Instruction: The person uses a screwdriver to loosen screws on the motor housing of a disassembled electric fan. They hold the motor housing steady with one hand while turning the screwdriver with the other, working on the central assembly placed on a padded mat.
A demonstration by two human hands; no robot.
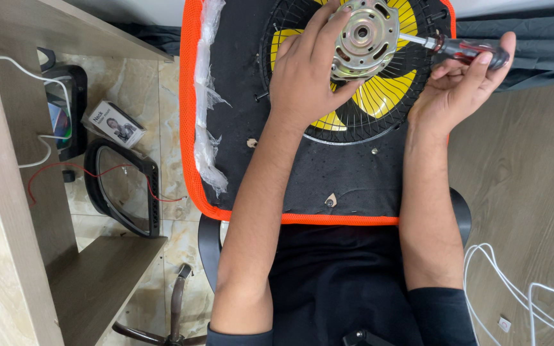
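Two hands at work, left hand (306,80) gripping motor (363,35), right hand (460,83) holding screwdriver (466,49)

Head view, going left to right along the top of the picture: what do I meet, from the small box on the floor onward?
Small box → orange mat edge → left hand → metal motor → screwdriver in the right hand.

A round silver motor (365,33) sits on a yellow fan (379,90) behind black wire. A red-handled screwdriver (463,50) touches its side.
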